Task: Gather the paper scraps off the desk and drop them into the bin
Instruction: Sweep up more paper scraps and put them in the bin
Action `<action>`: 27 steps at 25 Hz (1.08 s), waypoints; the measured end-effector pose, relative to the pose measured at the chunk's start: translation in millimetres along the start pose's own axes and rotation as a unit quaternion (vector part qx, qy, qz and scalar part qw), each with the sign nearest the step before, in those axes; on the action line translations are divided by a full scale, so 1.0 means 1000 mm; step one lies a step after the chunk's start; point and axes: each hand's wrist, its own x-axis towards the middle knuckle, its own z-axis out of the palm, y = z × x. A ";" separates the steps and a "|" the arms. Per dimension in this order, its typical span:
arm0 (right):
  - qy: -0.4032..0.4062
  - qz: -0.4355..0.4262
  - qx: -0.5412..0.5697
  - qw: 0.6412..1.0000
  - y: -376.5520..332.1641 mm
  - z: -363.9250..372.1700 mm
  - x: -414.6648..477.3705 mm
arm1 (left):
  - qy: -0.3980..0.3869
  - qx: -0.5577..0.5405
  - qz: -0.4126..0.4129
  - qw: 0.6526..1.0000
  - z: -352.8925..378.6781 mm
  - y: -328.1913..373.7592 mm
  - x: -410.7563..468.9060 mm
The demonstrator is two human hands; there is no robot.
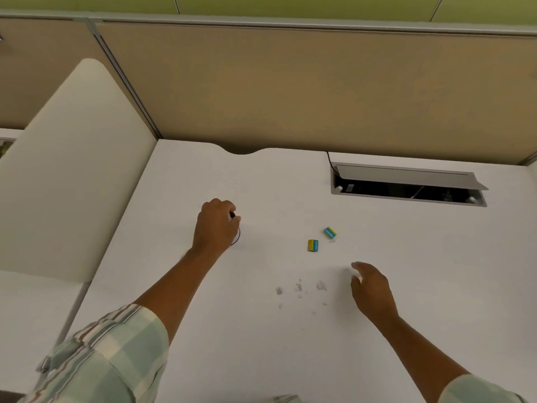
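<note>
Several small white paper scraps (pixel 299 287) lie scattered on the white desk (pixel 261 344), in front of the middle. My left hand (pixel 216 226) rests further back and to the left, fingers curled around a thin black loop and a small white bit at the fingertips. My right hand (pixel 370 286) hovers just right of the scraps, fingers bent down, with a white scrap pinched at the fingertips. No bin is in view.
Two small blue-and-yellow boxes (pixel 313 245) (pixel 330 232) lie behind the scraps. An open cable hatch (pixel 406 184) sits at the back right of the desk. A beige partition (pixel 290 82) backs the desk, and a cream panel (pixel 72 170) stands on the left.
</note>
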 end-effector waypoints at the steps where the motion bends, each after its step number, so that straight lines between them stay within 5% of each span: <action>1: -0.013 0.016 -0.018 1.000 0.008 -0.006 0.006 | 0.007 -0.016 0.025 1.000 0.009 0.007 -0.011; 6: -0.104 0.044 -0.064 0.992 0.031 -0.014 0.024 | -0.060 -0.068 0.060 0.994 0.063 0.029 -0.071; 11: -0.150 -0.025 -0.109 0.982 0.025 0.019 -0.001 | -0.185 -0.037 -0.022 0.982 0.113 0.024 -0.121; 17: -0.184 -0.140 -0.151 0.961 0.017 0.055 -0.041 | -0.259 0.000 -0.010 0.966 0.138 0.014 -0.155; 27: -0.073 -0.105 -0.129 0.983 -0.013 0.027 0.016 | -0.293 0.003 0.031 0.956 0.156 0.024 -0.178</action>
